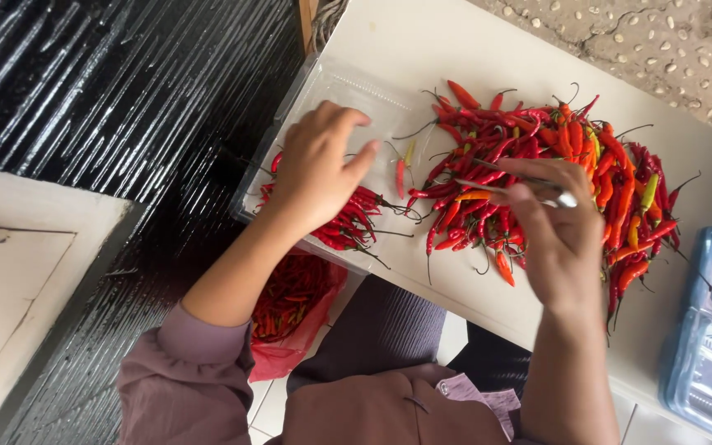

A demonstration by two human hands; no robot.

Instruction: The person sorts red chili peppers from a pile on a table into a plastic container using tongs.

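While the left hand [316,169] is spread loosely, gripping nothing, over sorted chillies [348,221] in the clear tray [339,91] at nine o'clock, scissors [529,186] are pinched in the right hand [555,239], curled shut, over the heap [554,156] at three o'clock, presumably for trimming stems.

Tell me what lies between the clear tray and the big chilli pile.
Head view: between the clear tray and the chilli pile, one stray red chilli on bare white table.

left hand [316,169] hides tray chillies [348,222]
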